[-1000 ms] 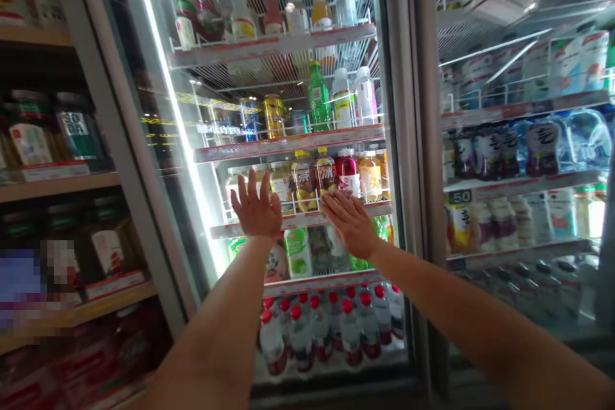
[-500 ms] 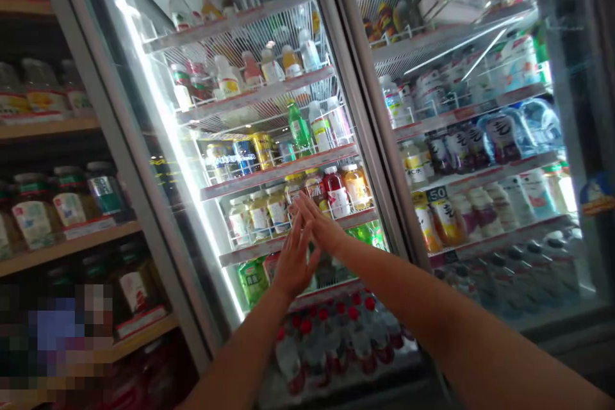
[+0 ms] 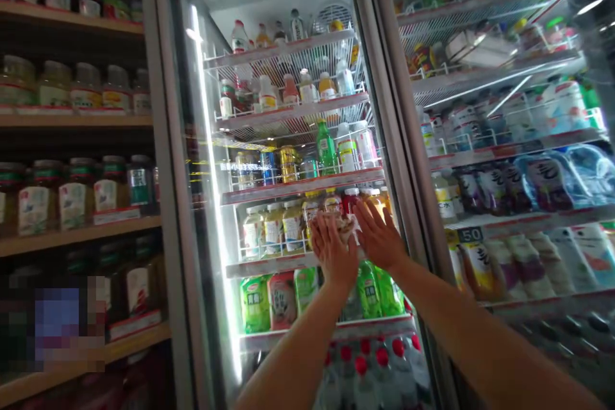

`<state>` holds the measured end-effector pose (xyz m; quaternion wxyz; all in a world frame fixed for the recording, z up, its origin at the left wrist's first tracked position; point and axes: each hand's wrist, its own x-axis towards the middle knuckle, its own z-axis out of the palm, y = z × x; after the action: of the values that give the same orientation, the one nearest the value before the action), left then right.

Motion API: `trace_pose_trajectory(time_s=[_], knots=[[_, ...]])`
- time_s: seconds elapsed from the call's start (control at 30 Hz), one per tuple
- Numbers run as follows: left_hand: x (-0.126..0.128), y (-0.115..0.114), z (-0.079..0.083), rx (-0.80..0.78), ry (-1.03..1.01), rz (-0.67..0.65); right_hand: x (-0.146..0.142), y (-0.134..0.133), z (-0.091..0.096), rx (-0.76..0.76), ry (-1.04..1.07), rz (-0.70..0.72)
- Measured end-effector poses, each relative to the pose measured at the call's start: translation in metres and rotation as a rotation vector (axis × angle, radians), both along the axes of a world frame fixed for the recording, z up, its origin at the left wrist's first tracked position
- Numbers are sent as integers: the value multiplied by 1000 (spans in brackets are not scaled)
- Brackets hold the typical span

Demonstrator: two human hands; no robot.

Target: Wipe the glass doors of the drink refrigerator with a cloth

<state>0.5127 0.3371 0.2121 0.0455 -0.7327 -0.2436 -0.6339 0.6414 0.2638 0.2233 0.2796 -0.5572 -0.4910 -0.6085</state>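
Both hands rest at the glass door of a lit drinks cooler [image 3: 206, 109], level with a shelf of bottled drinks. My left hand [image 3: 332, 251] is on the left, its fingers pointing up. A crumpled pale wad, perhaps tissue or cloth [image 3: 346, 227], lies at its fingertips against the door. My right hand [image 3: 379, 235] is flat with fingers apart, right beside the wad. Green drink bottles [image 3: 369, 291] stand on the shelf below the hands, and red-capped water bottles [image 3: 365, 384] sit lower still.
A second cooler door [image 3: 504, 141] stands to the right, with a metal door frame [image 3: 391, 109] between the doors. Wooden shelves of jars [image 3: 72, 118] stand at the left. A pixelated blue patch [image 3: 57, 314] covers part of the lower left shelves.
My hands were flat and apart, then crossed at the wrists and fingers; now they sit side by side with a crumpled pale wad showing between them. The view has swung and levelled.
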Motion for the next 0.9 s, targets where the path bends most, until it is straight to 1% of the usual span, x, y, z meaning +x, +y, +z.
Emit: trace_pose_trajectory(time_s=[0.03,0.07,0.1,0.17,0.23,0.27,0.3,0.33,0.4,0.43,0.47,0.5,0.57,0.67,0.73,0.77,0.8,0.83,0.9], knots=[[3,3,7,-19,-36,13,-3,4,-4,31,2,-1],[4,9,15,-3,-41,17,-5,7,-7,49,0,-1],[3,17,24,55,-7,9,-6,9,-9,56,-6,1],[-7,37,42,273,162,-43,-7,9,-9,52,-12,6],[-23,59,63,514,355,-108,-6,7,-8,46,-8,12],[-32,70,75,585,389,-110,-5,6,-8,44,-5,16],[-42,80,87,594,350,-76,-4,6,-8,42,-2,20],[-51,88,99,561,252,-23,-3,6,-8,38,1,23],[-66,102,118,418,-13,97,-2,6,-9,27,7,28],[-73,107,123,343,-136,141,-2,6,-9,22,9,29],[-78,111,125,288,-217,163,-2,6,-9,18,9,29],[-82,113,124,260,-261,170,-2,6,-9,17,5,29],[-83,113,113,279,-259,159,-2,7,-10,27,-3,30],[-74,103,87,375,-98,125,-2,7,-10,47,-17,36],[-62,90,78,417,42,92,-2,8,-9,60,-24,36],[-53,83,79,431,100,74,-2,8,-9,64,-26,35],[-44,75,83,443,148,55,-2,8,-9,65,-27,34],[-34,66,91,457,192,35,-2,8,-9,66,-28,35],[-14,51,115,490,283,-6,-2,8,-9,62,-31,40]])
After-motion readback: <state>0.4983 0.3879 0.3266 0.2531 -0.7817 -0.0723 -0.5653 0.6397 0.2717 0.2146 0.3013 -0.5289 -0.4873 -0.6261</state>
